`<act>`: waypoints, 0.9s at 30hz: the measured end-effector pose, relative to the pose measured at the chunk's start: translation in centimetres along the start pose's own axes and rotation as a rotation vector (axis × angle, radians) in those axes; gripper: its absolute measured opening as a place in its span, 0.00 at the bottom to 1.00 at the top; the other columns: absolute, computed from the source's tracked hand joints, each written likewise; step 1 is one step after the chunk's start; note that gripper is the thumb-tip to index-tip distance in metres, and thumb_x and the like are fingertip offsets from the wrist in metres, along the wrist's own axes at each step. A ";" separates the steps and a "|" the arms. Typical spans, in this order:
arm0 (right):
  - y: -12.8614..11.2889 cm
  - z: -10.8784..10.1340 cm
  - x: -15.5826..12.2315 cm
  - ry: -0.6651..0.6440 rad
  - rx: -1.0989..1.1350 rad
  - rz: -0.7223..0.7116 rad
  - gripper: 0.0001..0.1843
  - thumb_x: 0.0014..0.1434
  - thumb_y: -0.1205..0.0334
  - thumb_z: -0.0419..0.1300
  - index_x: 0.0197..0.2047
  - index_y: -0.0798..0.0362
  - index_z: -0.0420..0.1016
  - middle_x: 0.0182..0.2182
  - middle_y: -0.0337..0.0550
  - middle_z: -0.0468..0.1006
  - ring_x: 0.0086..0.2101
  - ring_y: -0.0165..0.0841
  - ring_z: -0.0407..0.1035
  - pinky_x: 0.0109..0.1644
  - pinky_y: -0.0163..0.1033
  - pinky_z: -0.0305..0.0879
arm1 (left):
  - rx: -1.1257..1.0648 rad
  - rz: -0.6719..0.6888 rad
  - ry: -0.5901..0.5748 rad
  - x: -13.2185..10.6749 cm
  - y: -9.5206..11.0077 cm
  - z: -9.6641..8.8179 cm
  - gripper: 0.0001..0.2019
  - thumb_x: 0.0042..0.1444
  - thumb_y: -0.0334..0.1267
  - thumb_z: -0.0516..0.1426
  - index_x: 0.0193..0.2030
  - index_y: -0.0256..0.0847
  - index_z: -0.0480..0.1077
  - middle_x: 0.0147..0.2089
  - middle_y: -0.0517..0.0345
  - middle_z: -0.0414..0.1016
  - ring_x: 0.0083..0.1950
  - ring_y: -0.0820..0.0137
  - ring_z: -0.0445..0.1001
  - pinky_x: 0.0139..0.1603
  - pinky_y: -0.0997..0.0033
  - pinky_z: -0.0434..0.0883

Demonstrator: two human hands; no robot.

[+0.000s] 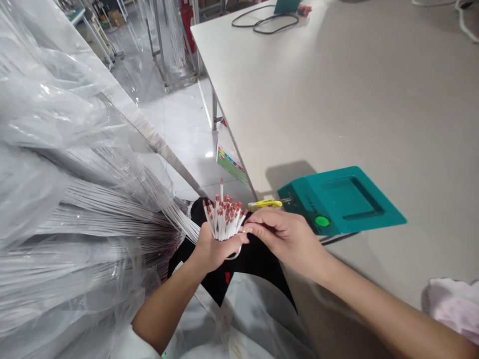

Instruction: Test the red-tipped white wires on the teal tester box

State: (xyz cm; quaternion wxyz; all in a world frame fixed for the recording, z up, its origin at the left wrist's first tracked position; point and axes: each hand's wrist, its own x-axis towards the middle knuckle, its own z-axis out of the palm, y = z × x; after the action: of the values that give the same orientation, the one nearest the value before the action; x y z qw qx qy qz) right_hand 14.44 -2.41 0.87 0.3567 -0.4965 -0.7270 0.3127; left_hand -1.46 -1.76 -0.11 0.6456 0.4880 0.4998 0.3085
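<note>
My left hand (215,248) is closed around a thick bundle of white wires (224,224). The bundle stands upright in the fist, its bare copper-coloured ends fanned out on top, and one wire pokes above the others. At the right edge of the bundle, my right hand (284,239) pinches what appears to be a single wire between thumb and forefinger; the fingertips hide most of it. Just beyond the right hand sits a teal device (352,199) with a recessed top and a round green button (322,221). A yellow piece (265,204) juts from its left end over the table edge.
Long white wires (112,214) hang on my left, partly wrapped in clear plastic sheeting (48,119). The pale table (337,109) spans the right side. A black cable (277,27) lies at its far end, and a pinkish cloth (454,304) at lower right. A wheeled rack (164,55) stands behind.
</note>
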 end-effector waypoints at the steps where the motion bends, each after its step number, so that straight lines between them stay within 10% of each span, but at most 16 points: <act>1: 0.0 -0.1 -0.1 -0.009 -0.043 -0.014 0.11 0.59 0.63 0.54 0.26 0.53 0.71 0.23 0.40 0.74 0.25 0.28 0.67 0.30 0.33 0.64 | -0.002 -0.011 0.016 0.0 0.0 0.0 0.05 0.42 0.35 0.60 0.23 0.35 0.69 0.17 0.63 0.64 0.21 0.76 0.62 0.24 0.74 0.60; 10: -1.0 -1.9 -0.1 -0.162 -0.165 0.042 0.11 0.58 0.66 0.51 0.26 0.52 0.70 0.21 0.39 0.72 0.23 0.28 0.65 0.25 0.32 0.61 | -0.042 -0.015 0.053 -0.1 -0.9 1.1 0.05 0.43 0.35 0.60 0.23 0.34 0.70 0.18 0.62 0.65 0.22 0.75 0.64 0.26 0.73 0.62; 17: -0.9 -1.1 -1.1 -0.101 0.059 0.242 0.11 0.56 0.62 0.54 0.23 0.52 0.71 0.16 0.35 0.70 0.18 0.26 0.62 0.20 0.31 0.58 | -0.054 -0.014 0.171 0.1 -1.3 1.0 0.06 0.44 0.37 0.60 0.24 0.36 0.70 0.18 0.63 0.65 0.22 0.76 0.63 0.27 0.74 0.62; 23: -0.1 -0.3 -1.8 0.190 0.049 0.149 0.08 0.56 0.61 0.56 0.39 0.52 0.72 0.35 0.44 0.77 0.24 0.27 0.67 0.25 0.34 0.66 | -0.093 -0.025 0.156 0.3 -1.0 1.1 0.06 0.43 0.36 0.60 0.25 0.36 0.69 0.18 0.62 0.65 0.22 0.75 0.63 0.26 0.73 0.62; 27: 0.2 0.1 -1.1 0.136 0.059 0.069 0.05 0.57 0.63 0.56 0.36 0.51 0.73 0.32 0.42 0.77 0.27 0.29 0.70 0.29 0.34 0.69 | -0.052 0.002 0.101 0.1 -0.2 1.3 0.07 0.44 0.35 0.59 0.20 0.36 0.66 0.17 0.62 0.64 0.23 0.75 0.63 0.27 0.73 0.62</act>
State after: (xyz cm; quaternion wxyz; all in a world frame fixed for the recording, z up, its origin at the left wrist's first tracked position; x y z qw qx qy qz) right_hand 14.67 -3.37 0.44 0.4089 -0.5305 -0.6740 0.3116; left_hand -0.21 -2.10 -0.29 0.6318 0.4553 0.5230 0.3464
